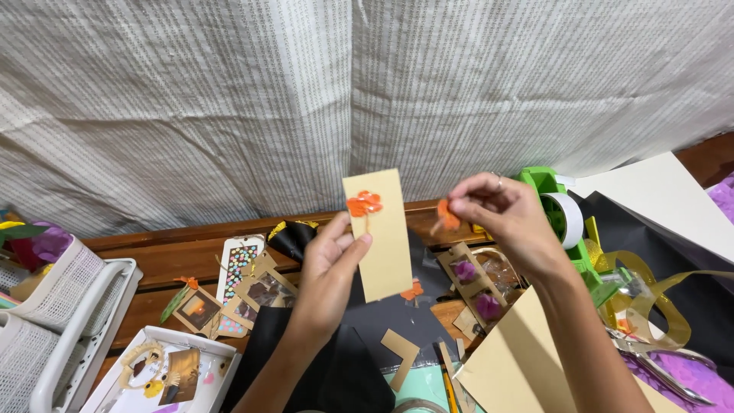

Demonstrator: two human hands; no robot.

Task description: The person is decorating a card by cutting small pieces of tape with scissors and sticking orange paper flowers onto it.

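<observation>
Head view, both hands raised above a cluttered wooden table (pixel 183 256) before a pale ribbed curtain (pixel 229 99). The left hand (pixel 330 269) held a tan card strip (pixel 380 239) upright, thumb pressed on its face and fingers behind its left edge, so that the strip's long axis ran nearly vertical with a slight lean to the right at the bottom. An orange pressed flower (pixel 365 203) lay flat on the upper left of the strip, a thin stem running down from it. The right hand (pixel 501 218) was closed in a fingertip pinch on a small orange petal piece (pixel 447 217), which hung just below the thumb and forefinger; a ring showed on one finger. The petal piece lay to the right of the strip, near its upper right edge but apart from it, at about the height of the flower already on the card. The right hand was therefore the nearer to the loose piece, the left the only one in contact with the strip. Below lay black paper (pixel 367 329), a cardboard frame with purple flowers (pixel 475 287), another orange scrap (pixel 413 290), a green tape dispenser (pixel 562 218) and a white basket (pixel 61 306) at the left.
</observation>
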